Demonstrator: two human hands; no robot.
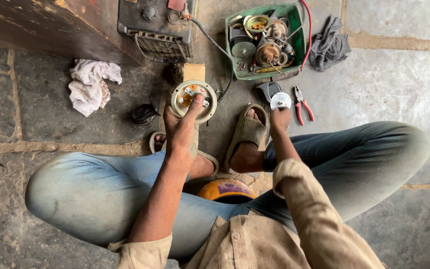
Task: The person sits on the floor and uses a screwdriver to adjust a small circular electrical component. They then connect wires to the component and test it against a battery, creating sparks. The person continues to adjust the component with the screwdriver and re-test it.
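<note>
My left hand point(182, 128) grips a round pale-green motor housing point(193, 101), thumb pressed onto its face, where copper windings and small metal parts show. A tan block sits against its far side. My right hand point(279, 118) pinches a small round white disc point(280, 100) just above a grey plastic part point(268, 89) on the floor. Both hands reach out past my sandalled feet point(247, 130) and bent knees in blue jeans.
A green tray point(299, 42) of metal motor parts stands ahead, a red cable looping past it. Red-handled pliers point(302, 104) lie right of the disc. A dark grey rag point(328, 46), a white cloth point(89, 85), a small black part point(143, 113) and a dark machine case point(156, 27) surround the spot.
</note>
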